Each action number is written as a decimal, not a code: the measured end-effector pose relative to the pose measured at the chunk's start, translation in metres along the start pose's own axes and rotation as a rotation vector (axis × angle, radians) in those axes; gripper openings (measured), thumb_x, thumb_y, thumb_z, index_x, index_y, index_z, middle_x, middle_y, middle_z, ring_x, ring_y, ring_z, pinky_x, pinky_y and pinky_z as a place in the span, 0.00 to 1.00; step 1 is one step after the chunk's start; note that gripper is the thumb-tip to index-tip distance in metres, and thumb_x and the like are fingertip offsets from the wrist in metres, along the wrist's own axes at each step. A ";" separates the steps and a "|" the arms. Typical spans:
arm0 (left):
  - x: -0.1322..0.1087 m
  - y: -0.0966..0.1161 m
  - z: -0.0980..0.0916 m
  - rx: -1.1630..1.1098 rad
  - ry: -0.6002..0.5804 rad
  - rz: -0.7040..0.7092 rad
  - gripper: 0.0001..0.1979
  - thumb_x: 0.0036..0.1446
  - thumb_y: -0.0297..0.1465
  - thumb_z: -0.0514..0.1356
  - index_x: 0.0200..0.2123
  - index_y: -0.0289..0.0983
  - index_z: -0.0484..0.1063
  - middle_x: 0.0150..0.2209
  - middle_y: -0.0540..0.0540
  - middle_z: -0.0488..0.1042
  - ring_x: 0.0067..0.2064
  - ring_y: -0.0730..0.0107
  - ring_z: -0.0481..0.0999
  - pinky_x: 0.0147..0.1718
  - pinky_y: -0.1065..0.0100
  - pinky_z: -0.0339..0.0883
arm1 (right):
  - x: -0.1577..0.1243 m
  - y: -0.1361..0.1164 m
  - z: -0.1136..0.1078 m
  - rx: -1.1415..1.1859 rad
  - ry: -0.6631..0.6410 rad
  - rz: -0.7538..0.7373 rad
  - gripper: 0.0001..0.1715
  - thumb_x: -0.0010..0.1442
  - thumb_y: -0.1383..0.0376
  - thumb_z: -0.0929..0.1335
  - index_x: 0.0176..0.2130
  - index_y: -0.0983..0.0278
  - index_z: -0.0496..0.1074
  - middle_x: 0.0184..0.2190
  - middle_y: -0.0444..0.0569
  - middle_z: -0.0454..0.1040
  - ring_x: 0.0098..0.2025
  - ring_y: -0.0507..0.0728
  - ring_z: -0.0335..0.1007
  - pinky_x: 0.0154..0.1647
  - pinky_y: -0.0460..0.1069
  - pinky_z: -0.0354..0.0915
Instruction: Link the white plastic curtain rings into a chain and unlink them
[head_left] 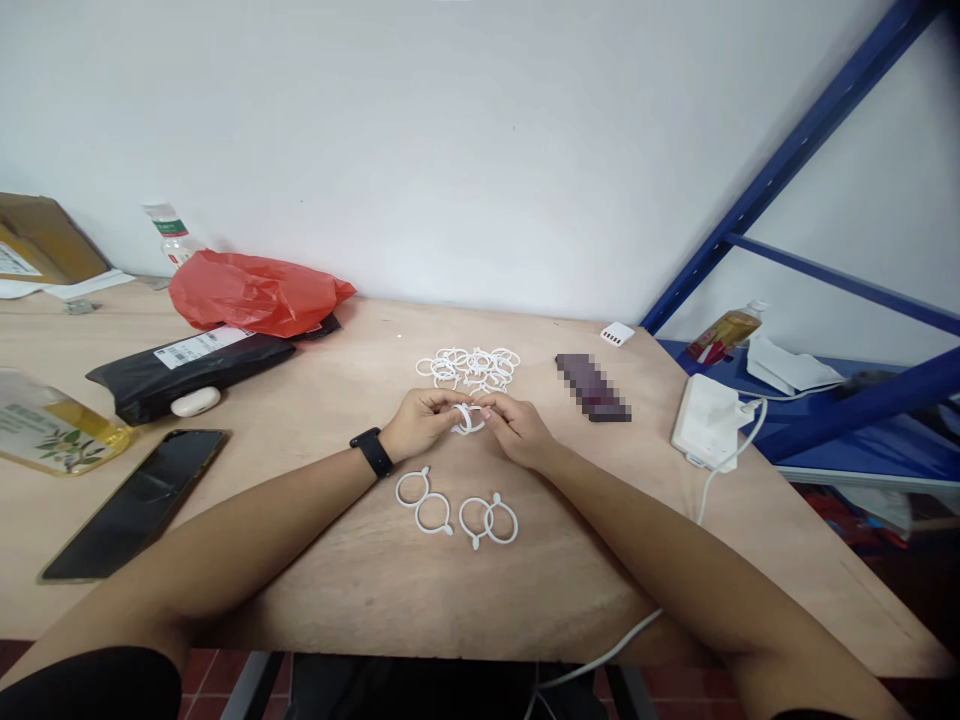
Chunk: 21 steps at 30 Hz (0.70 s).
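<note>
My left hand [420, 422] and my right hand [519, 430] meet at the middle of the wooden table [375, 580], fingers pinched together on white plastic rings [469, 418] held between them. A black band sits on my left wrist. Just beyond the hands lies a pile of several loose white rings [471, 367]. Nearer to me lie two linked pairs of rings, one pair [424, 500] on the left and another pair [489, 520] on the right.
A dark phone [139, 500] and a yellow bottle [52, 430] lie at the left. A black parcel [191, 365] and red bag [255, 290] sit behind them. A white power bank [705, 420] with cable rests at the right edge, beside a blue shelf frame [795, 150].
</note>
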<state>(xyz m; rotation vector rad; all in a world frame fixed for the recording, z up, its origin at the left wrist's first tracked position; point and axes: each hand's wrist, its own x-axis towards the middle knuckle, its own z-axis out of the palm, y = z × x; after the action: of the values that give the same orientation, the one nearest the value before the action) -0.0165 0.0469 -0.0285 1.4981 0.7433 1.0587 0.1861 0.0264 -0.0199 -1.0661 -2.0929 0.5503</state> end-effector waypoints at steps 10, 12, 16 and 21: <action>-0.002 0.003 0.001 0.062 -0.042 -0.012 0.18 0.51 0.39 0.66 0.41 0.32 0.80 0.39 0.41 0.82 0.39 0.63 0.80 0.41 0.66 0.74 | 0.000 -0.001 0.003 0.007 0.019 -0.002 0.10 0.63 0.61 0.64 0.36 0.63 0.73 0.23 0.42 0.72 0.23 0.50 0.64 0.27 0.44 0.58; -0.003 0.004 0.002 0.086 -0.020 -0.021 0.17 0.51 0.38 0.66 0.40 0.32 0.81 0.38 0.41 0.82 0.38 0.64 0.80 0.39 0.68 0.74 | 0.000 -0.001 0.003 0.005 0.018 -0.008 0.09 0.63 0.62 0.65 0.36 0.63 0.73 0.23 0.42 0.72 0.23 0.50 0.63 0.27 0.44 0.58; -0.003 0.005 0.002 0.130 0.010 -0.041 0.15 0.50 0.36 0.65 0.39 0.32 0.81 0.37 0.42 0.82 0.34 0.67 0.79 0.34 0.70 0.73 | 0.000 -0.002 0.003 -0.013 0.005 -0.032 0.09 0.63 0.62 0.65 0.35 0.63 0.73 0.22 0.42 0.71 0.22 0.50 0.63 0.27 0.44 0.58; -0.003 0.005 0.003 0.180 0.005 -0.047 0.14 0.50 0.33 0.63 0.38 0.31 0.81 0.35 0.42 0.82 0.32 0.70 0.77 0.31 0.73 0.70 | -0.001 -0.004 0.003 -0.022 0.015 -0.068 0.10 0.63 0.62 0.64 0.33 0.63 0.72 0.22 0.42 0.71 0.22 0.49 0.63 0.27 0.44 0.58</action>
<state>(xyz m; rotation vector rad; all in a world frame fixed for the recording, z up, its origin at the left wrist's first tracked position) -0.0158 0.0421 -0.0246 1.6228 0.8916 0.9814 0.1819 0.0236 -0.0197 -1.0044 -2.1180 0.4856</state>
